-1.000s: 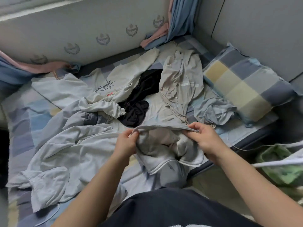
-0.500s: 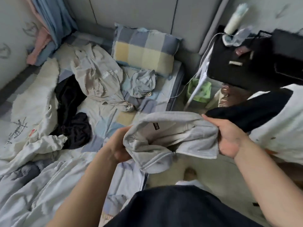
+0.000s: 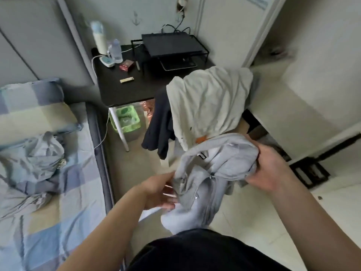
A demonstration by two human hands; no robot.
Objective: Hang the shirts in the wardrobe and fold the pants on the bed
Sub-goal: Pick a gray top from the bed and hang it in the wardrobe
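A grey zip hoodie [image 3: 214,163] hangs bunched in the air above the floor, right of the bed [image 3: 64,212]. My right hand [image 3: 273,169] grips its upper folds. My left hand [image 3: 158,190] lies against the lower part of the hoodie with its fingers stretched out; the view there is blurred. A crumpled grey-blue garment [image 3: 33,157] lies on the checked sheet beside the pillow [image 3: 29,106]. Just beyond the hoodie, a cream shirt [image 3: 211,102] and a dark garment [image 3: 162,122] are draped over a chair.
A black desk [image 3: 125,90] with bottles, small items and a wire rack stands against the wall. Under it is a green basket [image 3: 127,119]. Pale tiled floor [image 3: 244,212] stretches right, towards a white panelled opening [image 3: 293,55].
The view has swung right, away from the bed and towards the desk and chair. The hoodie was lifted off the bed and carried along. My left hand's fingers have loosened from their grip.
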